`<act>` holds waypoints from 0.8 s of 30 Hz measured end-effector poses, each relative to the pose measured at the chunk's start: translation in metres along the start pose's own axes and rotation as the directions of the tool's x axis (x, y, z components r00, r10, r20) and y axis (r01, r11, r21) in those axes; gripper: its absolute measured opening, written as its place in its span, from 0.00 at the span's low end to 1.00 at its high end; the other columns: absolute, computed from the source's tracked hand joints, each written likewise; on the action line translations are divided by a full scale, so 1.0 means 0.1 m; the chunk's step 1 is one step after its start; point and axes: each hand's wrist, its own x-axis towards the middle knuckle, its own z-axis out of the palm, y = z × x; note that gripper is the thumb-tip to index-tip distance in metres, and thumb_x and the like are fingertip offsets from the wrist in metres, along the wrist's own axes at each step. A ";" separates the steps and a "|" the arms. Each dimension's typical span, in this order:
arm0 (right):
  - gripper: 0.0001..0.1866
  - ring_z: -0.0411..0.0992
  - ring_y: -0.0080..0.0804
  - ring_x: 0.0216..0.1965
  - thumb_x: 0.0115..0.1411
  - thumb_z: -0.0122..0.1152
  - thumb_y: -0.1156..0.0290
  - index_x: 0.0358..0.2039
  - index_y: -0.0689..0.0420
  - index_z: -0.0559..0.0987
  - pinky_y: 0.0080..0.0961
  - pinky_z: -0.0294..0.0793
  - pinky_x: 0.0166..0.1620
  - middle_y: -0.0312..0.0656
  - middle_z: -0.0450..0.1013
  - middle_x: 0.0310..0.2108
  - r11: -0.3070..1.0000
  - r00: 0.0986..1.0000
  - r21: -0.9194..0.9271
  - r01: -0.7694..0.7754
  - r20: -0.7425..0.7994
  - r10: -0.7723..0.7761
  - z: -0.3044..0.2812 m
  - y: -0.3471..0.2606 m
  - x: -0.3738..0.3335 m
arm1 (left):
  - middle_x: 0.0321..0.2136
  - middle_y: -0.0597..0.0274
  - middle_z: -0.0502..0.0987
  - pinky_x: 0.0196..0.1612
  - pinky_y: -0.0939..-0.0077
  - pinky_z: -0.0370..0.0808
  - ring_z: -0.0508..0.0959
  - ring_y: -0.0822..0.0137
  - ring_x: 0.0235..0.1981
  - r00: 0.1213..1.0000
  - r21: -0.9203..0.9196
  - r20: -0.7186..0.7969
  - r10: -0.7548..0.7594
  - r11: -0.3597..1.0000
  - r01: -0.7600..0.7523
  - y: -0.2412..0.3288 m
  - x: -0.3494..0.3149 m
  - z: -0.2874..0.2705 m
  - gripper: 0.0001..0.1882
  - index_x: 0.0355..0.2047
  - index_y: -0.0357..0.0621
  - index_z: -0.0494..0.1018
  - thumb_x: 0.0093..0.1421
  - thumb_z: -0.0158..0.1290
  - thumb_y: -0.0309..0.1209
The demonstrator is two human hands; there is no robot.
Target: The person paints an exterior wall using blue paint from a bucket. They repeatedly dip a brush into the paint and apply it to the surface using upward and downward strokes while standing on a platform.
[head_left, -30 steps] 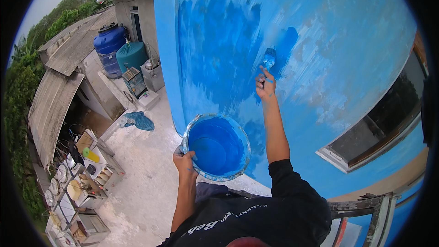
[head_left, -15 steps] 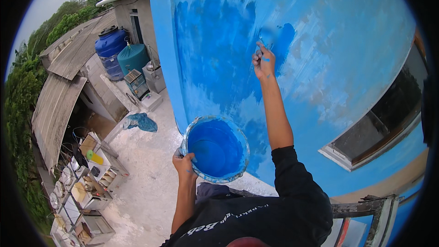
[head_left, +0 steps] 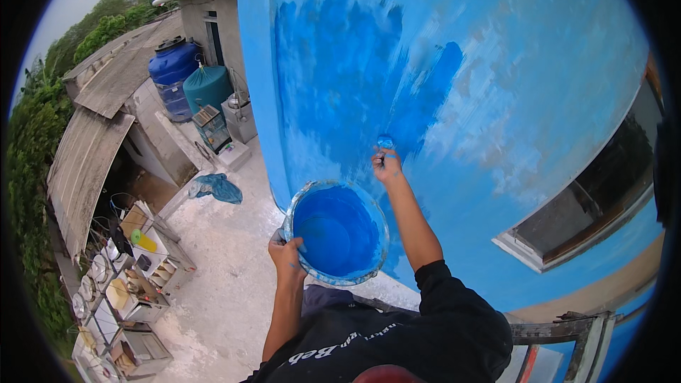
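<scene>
My left hand [head_left: 286, 252] grips the rim of a round bucket [head_left: 384, 241] at its left side, the thumb over the edge. Bright blue paint [head_left: 333, 230] coats the bucket's inside and lies at its bottom. Just above the far rim, my right hand [head_left: 387, 163] is closed round a paintbrush [head_left: 385, 142], its bristles blue and against the wall; the handle is mostly hidden by my fingers. Behind it stands a light blue wall [head_left: 539, 64] with a large darker blue patch of fresh paint [head_left: 333, 71], streaky at the edges. Paint smears my right hand.
A window [head_left: 582, 198] is set in the wall at right. A wooden frame [head_left: 596, 340] stands at lower right. On the pale floor [head_left: 220, 262] lies a blue cloth [head_left: 216, 188]. Cluttered shelves [head_left: 135, 298], a blue water tank [head_left: 174, 74] and a teal covered drum [head_left: 207, 89] are at left.
My right hand has swept the brush down and slightly left along the wall, toward the bucket. A darker stripe of paint shows along its path. My left hand keeps its hold on the bucket.
</scene>
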 end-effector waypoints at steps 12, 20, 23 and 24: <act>0.27 0.62 0.19 0.18 0.68 0.49 0.68 0.62 0.70 0.59 0.18 0.63 0.18 0.31 0.59 0.18 0.907 0.622 0.147 0.395 0.683 -0.382 1.21 -1.19 -0.75 | 0.15 0.58 0.71 0.14 0.77 0.68 0.69 0.70 0.10 1.000 0.015 0.008 0.004 1.000 -0.005 -0.08 0.04 -0.08 0.09 0.20 0.39 0.64 0.40 0.46 0.11; 0.24 0.62 0.19 0.19 0.68 0.49 0.69 0.60 0.67 0.61 0.16 0.65 0.18 0.32 0.63 0.18 0.999 0.961 -0.038 -0.004 0.276 0.015 -0.05 -0.16 -0.04 | 0.16 0.57 0.72 0.14 0.78 0.68 0.69 0.71 0.10 0.999 -0.011 0.031 0.021 1.000 -0.021 -0.06 0.05 -0.04 0.09 0.19 0.39 0.63 0.39 0.45 0.11; 0.22 0.62 0.19 0.19 0.67 0.49 0.70 0.57 0.70 0.63 0.16 0.65 0.18 0.32 0.63 0.18 0.999 0.991 -0.030 -0.023 0.133 0.026 -0.04 -0.13 -0.01 | 0.17 0.57 0.72 0.14 0.78 0.69 0.69 0.70 0.11 0.999 -0.021 0.046 -0.014 1.000 0.015 -0.09 0.07 -0.06 0.10 0.20 0.39 0.63 0.39 0.45 0.11; 0.22 0.61 0.19 0.19 0.66 0.50 0.70 0.56 0.70 0.63 0.16 0.64 0.18 0.32 0.63 0.19 0.997 0.974 -0.071 0.014 0.227 0.003 0.06 -0.27 -0.03 | 0.17 0.57 0.72 0.14 0.78 0.69 0.69 0.70 0.11 0.999 -0.024 0.037 -0.014 1.000 0.015 -0.09 0.07 -0.06 0.10 0.20 0.39 0.63 0.39 0.45 0.11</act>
